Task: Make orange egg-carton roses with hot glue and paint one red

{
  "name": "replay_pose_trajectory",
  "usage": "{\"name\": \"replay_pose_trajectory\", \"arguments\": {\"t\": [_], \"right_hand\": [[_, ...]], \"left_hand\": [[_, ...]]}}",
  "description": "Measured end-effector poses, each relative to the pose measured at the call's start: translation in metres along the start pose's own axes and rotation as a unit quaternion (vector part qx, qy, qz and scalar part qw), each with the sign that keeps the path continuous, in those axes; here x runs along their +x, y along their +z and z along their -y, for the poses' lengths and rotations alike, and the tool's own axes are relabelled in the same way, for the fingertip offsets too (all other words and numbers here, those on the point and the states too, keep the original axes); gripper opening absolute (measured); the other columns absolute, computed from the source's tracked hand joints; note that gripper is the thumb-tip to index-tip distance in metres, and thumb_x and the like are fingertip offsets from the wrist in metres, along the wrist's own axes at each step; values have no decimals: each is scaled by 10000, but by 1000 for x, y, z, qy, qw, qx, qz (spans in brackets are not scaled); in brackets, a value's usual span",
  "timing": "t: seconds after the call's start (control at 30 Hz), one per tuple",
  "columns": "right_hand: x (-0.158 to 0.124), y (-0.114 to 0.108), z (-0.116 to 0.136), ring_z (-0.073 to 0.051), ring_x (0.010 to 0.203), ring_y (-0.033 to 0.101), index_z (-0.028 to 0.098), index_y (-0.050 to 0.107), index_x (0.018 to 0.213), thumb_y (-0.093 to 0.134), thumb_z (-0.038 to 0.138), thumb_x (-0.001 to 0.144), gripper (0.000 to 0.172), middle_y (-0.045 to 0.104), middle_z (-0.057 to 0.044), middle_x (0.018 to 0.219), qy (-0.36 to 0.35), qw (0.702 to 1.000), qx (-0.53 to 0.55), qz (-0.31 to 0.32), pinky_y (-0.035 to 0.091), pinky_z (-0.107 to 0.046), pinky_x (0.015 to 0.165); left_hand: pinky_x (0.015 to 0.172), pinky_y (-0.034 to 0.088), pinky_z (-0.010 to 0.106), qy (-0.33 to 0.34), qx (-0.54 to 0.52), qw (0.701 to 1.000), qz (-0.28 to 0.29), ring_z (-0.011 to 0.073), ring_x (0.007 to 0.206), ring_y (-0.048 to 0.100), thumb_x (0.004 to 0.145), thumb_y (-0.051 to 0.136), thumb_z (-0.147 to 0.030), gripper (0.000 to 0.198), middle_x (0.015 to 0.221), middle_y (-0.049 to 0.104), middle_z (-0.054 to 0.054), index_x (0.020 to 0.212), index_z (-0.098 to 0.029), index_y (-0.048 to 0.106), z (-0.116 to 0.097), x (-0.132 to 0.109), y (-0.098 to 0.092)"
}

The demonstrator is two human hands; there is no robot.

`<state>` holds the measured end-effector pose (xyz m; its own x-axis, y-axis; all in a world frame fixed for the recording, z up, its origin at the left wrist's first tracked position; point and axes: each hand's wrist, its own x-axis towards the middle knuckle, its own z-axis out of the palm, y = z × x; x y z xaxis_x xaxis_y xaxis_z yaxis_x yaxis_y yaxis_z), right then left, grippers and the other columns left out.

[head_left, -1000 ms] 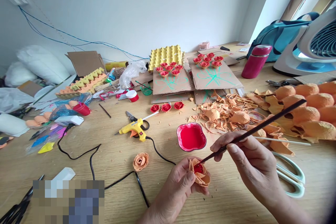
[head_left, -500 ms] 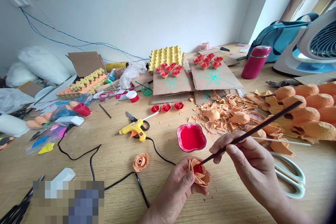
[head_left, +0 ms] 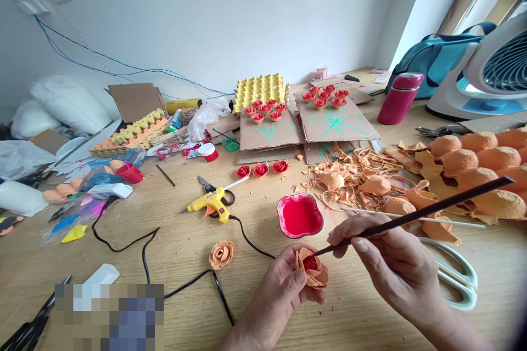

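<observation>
- My left hand (head_left: pixel 282 288) is closed lightly round an orange flower (head_left: pixel 319 278), thumb against its outer petals; the flower is held up off the table (head_left: pixel 185 277), its mouth turned upward.
- My right hand (head_left: pixel 395 269) pinches a dark brush (head_left: pixel 436 208) slantwise between thumb and fingers; the tip reaches into the flower's middle, though whether it presses on a petal is too small for me to tell.
- Red covers the innermost petals and the outer ones are bare orange; I judge the centre is being painted, with most of this flower left to cover.
- I would keep the left grip soft, since squeezed petals could bend or come loose; better to roll the flower with the fingertips than to swing the brush; working from the centre outward should spare the fingers wet paint.
- The paint bowl (head_left: pixel 284 203) sits just beyond the flower; I would take small loads and wipe the tip on the rim, as a flooded brush could drip or pool between petals.
</observation>
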<state>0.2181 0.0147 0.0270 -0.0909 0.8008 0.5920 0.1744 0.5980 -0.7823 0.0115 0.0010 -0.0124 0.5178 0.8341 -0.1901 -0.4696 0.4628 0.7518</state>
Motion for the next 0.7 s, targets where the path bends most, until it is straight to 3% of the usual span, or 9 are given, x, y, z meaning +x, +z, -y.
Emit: {"name": "replay_pose_trajectory", "arguments": {"t": [0.37,0.7], "right_hand": [[1,1,7,-163,678,733,268,767,1032,637,260,1030,130,776,-52,884,35,994,79,-72,646,-266,660],[3,6,6,-164,671,728,260,752,1023,623,243,1034,131,757,-46,859,31,995,90,-29,640,-267,632]], "left_hand": [[742,550,264,0,-4,1000,-1,121,779,598,836,869,-504,512,950,637,41,1160,-160,672,-2,-1,1],[749,546,265,-2,-2,1000,2,130,812,588,831,876,-495,500,960,631,48,1150,-163,682,-2,-1,2]]}}
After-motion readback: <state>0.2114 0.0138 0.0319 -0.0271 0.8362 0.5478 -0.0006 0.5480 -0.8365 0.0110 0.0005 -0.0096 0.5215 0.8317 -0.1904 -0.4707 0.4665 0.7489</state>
